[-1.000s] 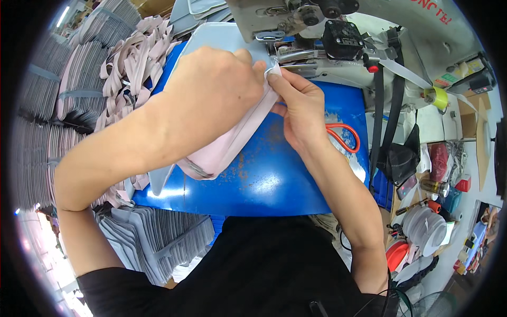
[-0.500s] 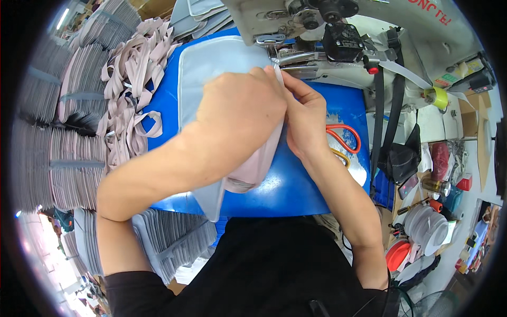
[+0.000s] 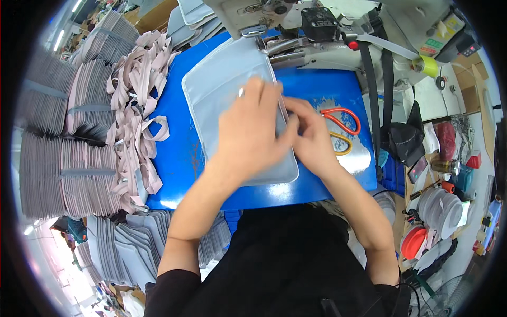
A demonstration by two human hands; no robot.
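Observation:
Under the sewing machine head [image 3: 253, 30] a pale grey padded panel [image 3: 216, 84] lies on the blue work surface [image 3: 169, 193]. My left hand [image 3: 251, 127], blurred, rests on the middle of that panel with fingers extended and thumb apart. Just beside it, my right hand [image 3: 311, 137] is closed at the panel's right edge, gripping it. A thin pink edge shows along that side, mostly hidden by my hands. Red-handled scissors [image 3: 350, 112] and a yellow handle [image 3: 348, 143] lie to the right of my right hand.
Bundled grey and pink panels [image 3: 90, 179] are stacked at the left, beside a tangle of pink straps [image 3: 134, 84]. More grey pieces [image 3: 127, 248] are piled below. At the right are black straps, a yellow roller [image 3: 425, 65], white reels [image 3: 441, 211] and a red dish [image 3: 413, 243].
The grey panel now lies spread out, hiding most of the pink piece. My left hand has let go at the upper edge and moved lower onto the panel. My right hand has come lower too.

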